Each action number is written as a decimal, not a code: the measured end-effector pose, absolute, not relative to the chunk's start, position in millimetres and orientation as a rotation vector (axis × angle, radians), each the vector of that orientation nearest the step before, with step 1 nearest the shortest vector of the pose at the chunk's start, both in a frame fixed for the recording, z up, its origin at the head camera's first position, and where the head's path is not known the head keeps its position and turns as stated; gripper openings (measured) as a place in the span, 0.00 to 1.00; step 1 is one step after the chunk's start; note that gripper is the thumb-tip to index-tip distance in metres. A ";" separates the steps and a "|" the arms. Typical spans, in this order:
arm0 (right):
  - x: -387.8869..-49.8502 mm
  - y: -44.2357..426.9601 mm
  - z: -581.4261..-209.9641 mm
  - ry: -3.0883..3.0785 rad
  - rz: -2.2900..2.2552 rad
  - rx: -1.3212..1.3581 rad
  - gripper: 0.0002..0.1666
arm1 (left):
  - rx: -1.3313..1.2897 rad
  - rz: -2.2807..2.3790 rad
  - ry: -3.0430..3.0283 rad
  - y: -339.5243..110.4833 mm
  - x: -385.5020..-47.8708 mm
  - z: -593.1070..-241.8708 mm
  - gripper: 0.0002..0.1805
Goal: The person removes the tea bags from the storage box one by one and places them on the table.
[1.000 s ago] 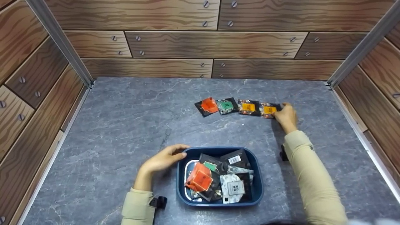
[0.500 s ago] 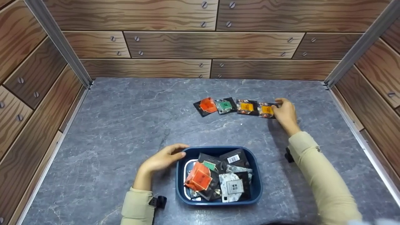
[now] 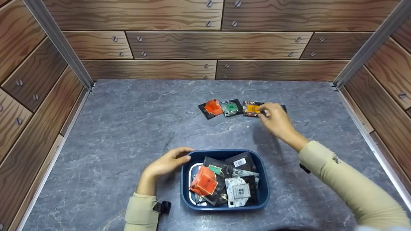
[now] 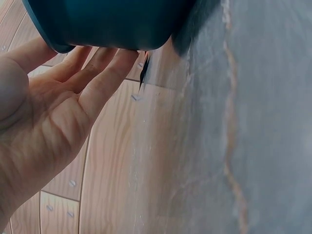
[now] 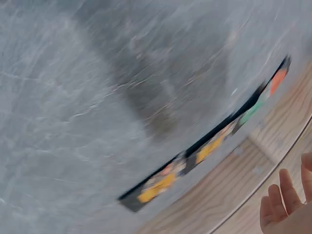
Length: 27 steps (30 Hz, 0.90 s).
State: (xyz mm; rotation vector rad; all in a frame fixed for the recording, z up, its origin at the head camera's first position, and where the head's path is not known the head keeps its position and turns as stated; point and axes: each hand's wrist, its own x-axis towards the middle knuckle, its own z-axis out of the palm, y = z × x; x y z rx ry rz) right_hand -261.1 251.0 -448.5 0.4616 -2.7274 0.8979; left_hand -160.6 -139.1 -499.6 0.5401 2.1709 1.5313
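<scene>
My left hand [image 3: 168, 162] rests against the left wall of a dark blue plastic tub [image 3: 183, 192], its fairly straight fingers touching the outside and the thumb at the rim. Several flat sachets lie in the tub, among them an orange-labelled sachet [image 3: 205, 181] and a white-and-black sachet [image 3: 237, 192]. Farther back lies a row: an orange sachet [image 3: 213, 107], a green sachet [image 3: 230, 108], a yellow-labelled sachet [image 3: 252, 109] and a second yellow-labelled sachet [image 5: 158, 189], mostly covered in the head view. Above the row's right end, my right hand [image 3: 276, 120] holds nothing, fingers loosely bent.
The grey marbled tabletop [image 3: 128, 122] spreads around the tub and the row. Wood-patterned panels [image 3: 173, 45] wall in the back and both sides, with metal posts [image 3: 61, 45] at the corners.
The right hand has released the rightmost yellow-labelled sachet and moved left, now over it and toward its neighbour. The left hand and tub stay in place.
</scene>
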 end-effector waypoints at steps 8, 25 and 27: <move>-228.1 216.7 -432.6 -2.742 0.790 0.784 0.14 | 0.534 1.548 2.155 -137.0 -161.7 -498.6 0.22; -154.4 143.8 -428.3 -2.567 0.423 1.619 0.11 | 0.526 1.574 2.097 -139.5 -161.1 -498.2 0.22; -148.2 136.1 -429.8 -2.591 0.343 1.677 0.12 | 0.527 1.574 2.098 -140.1 -161.1 -498.5 0.22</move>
